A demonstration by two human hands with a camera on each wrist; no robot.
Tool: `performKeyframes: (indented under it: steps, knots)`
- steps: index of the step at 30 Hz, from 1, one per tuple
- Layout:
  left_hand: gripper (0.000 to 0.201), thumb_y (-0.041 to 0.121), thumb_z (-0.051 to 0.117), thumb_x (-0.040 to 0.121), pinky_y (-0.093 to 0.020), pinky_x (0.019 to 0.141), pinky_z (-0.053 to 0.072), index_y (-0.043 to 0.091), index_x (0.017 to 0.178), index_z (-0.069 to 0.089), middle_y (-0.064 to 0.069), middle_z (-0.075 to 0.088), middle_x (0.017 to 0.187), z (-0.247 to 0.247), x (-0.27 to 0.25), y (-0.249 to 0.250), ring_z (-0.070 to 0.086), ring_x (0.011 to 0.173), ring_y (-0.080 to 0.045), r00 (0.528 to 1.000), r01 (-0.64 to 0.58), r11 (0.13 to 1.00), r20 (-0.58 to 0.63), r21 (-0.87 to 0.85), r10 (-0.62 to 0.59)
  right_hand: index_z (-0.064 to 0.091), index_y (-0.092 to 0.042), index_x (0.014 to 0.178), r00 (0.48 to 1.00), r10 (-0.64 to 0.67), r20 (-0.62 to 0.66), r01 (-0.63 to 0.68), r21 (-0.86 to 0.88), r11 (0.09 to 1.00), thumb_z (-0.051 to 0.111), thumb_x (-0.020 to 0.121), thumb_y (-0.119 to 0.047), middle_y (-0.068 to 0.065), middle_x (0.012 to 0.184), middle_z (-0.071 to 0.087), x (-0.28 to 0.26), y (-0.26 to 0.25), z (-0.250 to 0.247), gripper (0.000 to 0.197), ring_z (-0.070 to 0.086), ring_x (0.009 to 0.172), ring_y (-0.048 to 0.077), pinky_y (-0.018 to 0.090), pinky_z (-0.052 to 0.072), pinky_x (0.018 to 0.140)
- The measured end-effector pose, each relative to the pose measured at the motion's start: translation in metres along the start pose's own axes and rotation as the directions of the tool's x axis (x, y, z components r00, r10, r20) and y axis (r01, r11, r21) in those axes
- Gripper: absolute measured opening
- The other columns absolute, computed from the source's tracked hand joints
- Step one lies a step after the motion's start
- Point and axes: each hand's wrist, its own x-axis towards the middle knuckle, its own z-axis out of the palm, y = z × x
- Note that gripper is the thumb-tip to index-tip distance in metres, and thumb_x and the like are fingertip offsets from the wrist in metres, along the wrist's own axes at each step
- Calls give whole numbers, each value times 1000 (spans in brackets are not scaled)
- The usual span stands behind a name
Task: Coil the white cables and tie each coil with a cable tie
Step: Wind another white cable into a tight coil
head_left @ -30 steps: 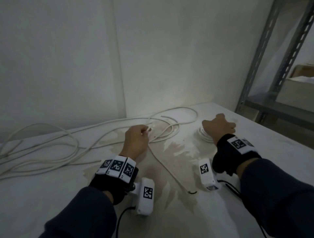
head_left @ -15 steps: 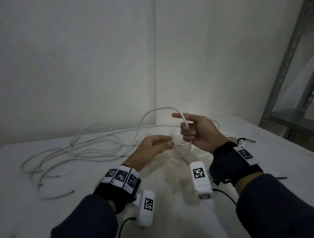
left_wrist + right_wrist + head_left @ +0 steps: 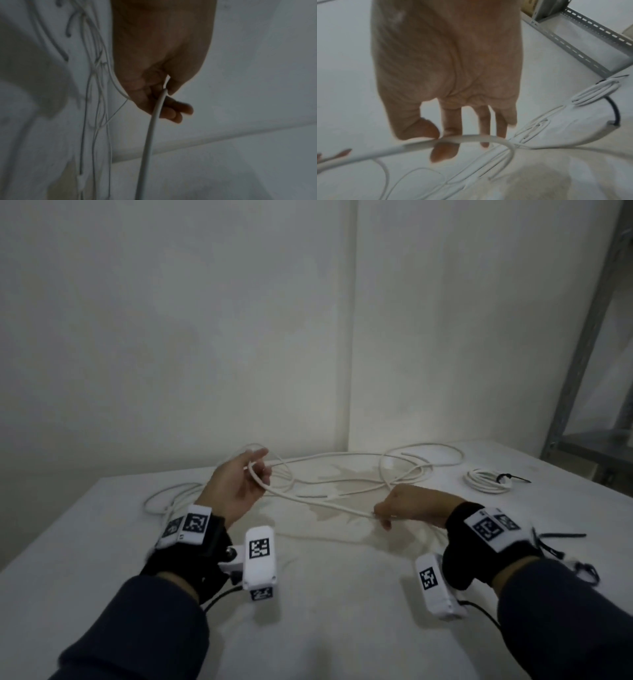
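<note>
White cable (image 3: 318,500) is now stretched between both hands over the table (image 3: 325,628). Half a second ago they were close together; now left hand (image 3: 236,491) pinches one end, right hand (image 3: 407,508) pinches further along, so a new coil's starting. One tied coil (image 3: 486,479) sits far right.

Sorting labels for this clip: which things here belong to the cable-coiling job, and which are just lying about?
Job:
- left hand and right hand, pinching the loose cable
- tied coil
- spare ties

Lying about:
- table
- metal shelf
</note>
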Motion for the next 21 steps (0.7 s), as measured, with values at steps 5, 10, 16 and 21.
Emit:
performKeyframes:
  steps: [5,10,16,21]
  knots:
    - [23,7,40,101,-23,56,55,6,117,56,-4,68,90,-13,-31,41,58,60,-12,961,-217,932,230,290,153,58,-10,85,960,151,-237,-126,117,985,38,100,-17,17,114,60,12,-29,25,25,52,110,30,36,41,96]
    - [31,9,37,101,-19,60,44,16,127,54,6,61,77,5,-54,79,41,53,-5,794,-536,705,561,465,234,52,-8,71,941,202,-272,21,641,767,54,90,-5,8,75,58,39,-50,47,20,59,67,18,28,55,67]
    - [27,9,37,102,-23,62,46,20,113,59,5,62,77,10,-56,103,48,59,-8,732,-648,727,447,227,513,59,-1,95,881,156,-447,298,778,553,55,86,10,16,74,63,46,-62,51,15,69,60,20,30,59,69]
    - [21,2,46,97,-22,60,47,16,97,61,-3,61,78,-27,-24,84,49,59,-10,891,-448,891,-36,74,452,48,-10,115,842,210,-497,352,801,484,46,88,14,14,94,56,51,-57,46,36,63,64,24,29,57,60]
